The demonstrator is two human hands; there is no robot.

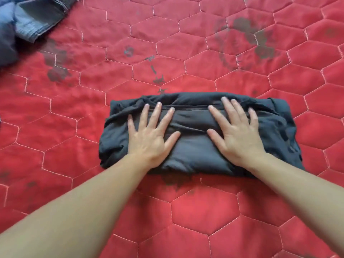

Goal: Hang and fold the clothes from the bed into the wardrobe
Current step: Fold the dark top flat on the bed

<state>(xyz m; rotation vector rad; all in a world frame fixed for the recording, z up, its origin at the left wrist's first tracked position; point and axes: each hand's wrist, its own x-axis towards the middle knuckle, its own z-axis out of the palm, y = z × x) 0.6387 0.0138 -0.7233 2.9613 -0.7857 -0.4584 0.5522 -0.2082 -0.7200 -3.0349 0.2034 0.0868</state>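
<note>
Both hands flat on the folded garment point(193, 144), left hand point(150, 135) and right hand point(238, 135) side by side; bed point(186, 211) under it, jeans point(31, 21) far beyond the left hand.

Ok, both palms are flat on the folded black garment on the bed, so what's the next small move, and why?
Probably slide both hands under the ends and lift it. The black garment already lies as a compact folded rectangle on the red quilt, with the left hand and right hand pressing it flat with spread fingers. The denim clothes at the far left look unfolded.
</note>
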